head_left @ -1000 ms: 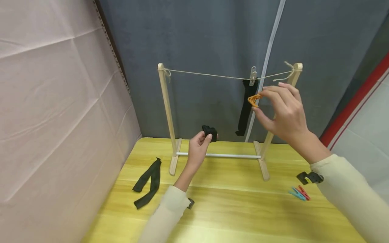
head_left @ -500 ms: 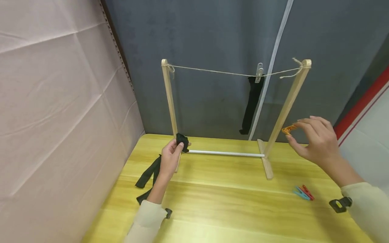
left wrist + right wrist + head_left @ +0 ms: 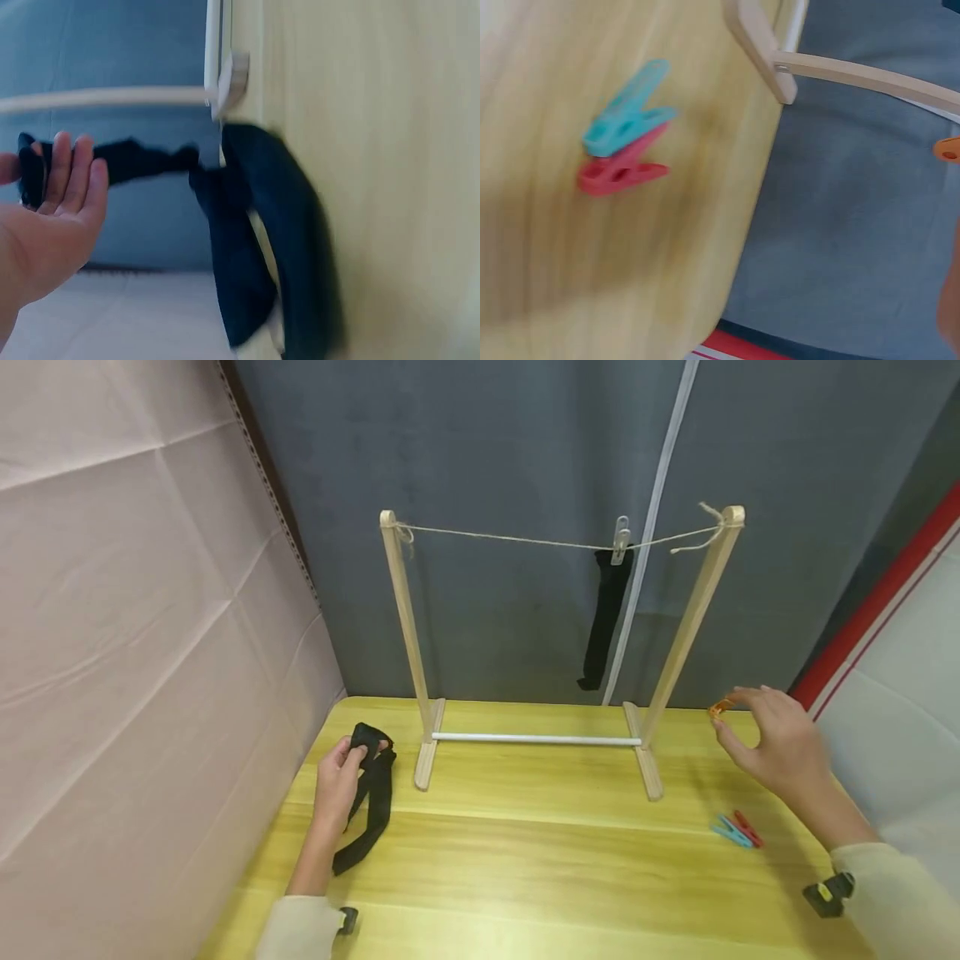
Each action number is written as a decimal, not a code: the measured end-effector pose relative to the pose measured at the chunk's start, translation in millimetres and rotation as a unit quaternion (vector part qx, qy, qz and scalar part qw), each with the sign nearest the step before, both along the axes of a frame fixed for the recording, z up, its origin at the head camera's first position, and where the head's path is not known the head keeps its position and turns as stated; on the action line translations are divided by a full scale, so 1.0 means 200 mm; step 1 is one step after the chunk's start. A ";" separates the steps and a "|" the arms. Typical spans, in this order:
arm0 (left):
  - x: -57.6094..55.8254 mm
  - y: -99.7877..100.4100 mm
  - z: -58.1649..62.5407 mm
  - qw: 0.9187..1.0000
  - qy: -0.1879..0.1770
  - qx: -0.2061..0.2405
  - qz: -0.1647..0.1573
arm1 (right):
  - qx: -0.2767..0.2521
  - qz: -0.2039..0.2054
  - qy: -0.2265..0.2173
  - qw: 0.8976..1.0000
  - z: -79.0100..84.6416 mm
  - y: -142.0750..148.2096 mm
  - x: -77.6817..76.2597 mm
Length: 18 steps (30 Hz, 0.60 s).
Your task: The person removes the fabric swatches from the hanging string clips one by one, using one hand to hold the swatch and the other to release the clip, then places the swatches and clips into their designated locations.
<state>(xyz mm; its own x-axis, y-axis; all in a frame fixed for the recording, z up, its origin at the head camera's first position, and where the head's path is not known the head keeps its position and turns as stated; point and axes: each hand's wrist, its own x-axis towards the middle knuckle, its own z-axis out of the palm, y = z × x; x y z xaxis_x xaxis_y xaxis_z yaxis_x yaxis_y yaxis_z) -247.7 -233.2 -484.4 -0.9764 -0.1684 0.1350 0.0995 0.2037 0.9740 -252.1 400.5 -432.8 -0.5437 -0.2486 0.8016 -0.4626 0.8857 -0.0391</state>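
At the table's left side, my left hand (image 3: 336, 781) pinches a bunched black sock (image 3: 367, 742) between thumb and fingers. More of that dark cloth (image 3: 135, 161) trails from the fingers in the left wrist view. Just beneath lie two long black socks (image 3: 381, 797) in a V shape, partly covered by the hand in the head view. On the right, my right hand (image 3: 783, 743) pinches an orange clothespin (image 3: 720, 707) above the table. Only the tip of that clothespin and an edge of the hand show in the right wrist view.
A wooden rack (image 3: 693, 618) with a string line (image 3: 510, 538) stands at the back. A clear clothespin (image 3: 620, 542) holds another black sock (image 3: 606, 618) on the line. Blue (image 3: 731, 832) and red clothespins (image 3: 747, 828) lie on the right of the table.
My left hand has moved left and down with the black sock, from mid-rack to over the socks on the table. My right hand has moved right and down from the line, holding the orange clothespin.
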 end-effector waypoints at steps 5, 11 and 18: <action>0.06 -0.13 -0.04 0.998 -0.045 -0.036 -0.007 | 0.009 -0.030 -0.071 0.997 -0.08 0.02 0.03; 0.15 -0.24 -0.03 0.985 -0.115 -0.129 0.017 | 0.033 -0.026 -0.128 0.991 -0.17 0.09 0.06; 0.24 -0.32 -0.06 0.959 -0.182 -0.215 -0.010 | 0.026 -0.072 -0.287 0.955 -0.26 0.19 0.12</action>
<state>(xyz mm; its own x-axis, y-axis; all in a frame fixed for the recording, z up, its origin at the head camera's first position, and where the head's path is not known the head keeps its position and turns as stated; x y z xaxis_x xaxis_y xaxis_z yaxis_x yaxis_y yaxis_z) -199.0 -297.1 -496.7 -0.9744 -0.1544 -0.1635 -0.2239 0.5962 0.7710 -228.9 438.7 -484.9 -0.9210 -0.1696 0.3507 -0.2518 0.9461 -0.2037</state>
